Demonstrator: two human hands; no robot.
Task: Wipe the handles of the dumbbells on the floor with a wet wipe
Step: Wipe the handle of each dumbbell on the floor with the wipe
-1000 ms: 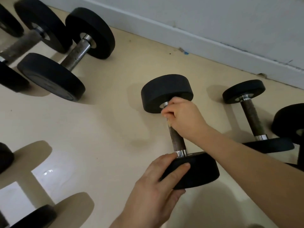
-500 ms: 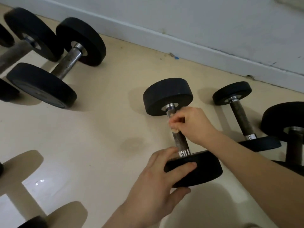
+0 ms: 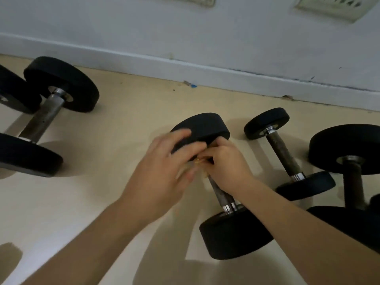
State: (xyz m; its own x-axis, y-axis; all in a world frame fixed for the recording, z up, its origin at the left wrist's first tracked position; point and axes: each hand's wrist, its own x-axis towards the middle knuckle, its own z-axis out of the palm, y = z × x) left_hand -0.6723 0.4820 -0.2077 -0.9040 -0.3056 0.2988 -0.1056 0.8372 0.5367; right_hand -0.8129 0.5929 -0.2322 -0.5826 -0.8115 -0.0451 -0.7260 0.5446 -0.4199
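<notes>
Left hand (image 3: 164,171) is shifting from the near weight of the middle dumbbell (image 3: 236,233) to its far weight, fingers spread and blurred. Right hand (image 3: 226,165) is clutching the wipe (image 3: 199,161) round the handle (image 3: 221,194) just under that weight. I'm judging this handle mid-wipe, and the next move is calling for a stroke down toward the near weight.
</notes>
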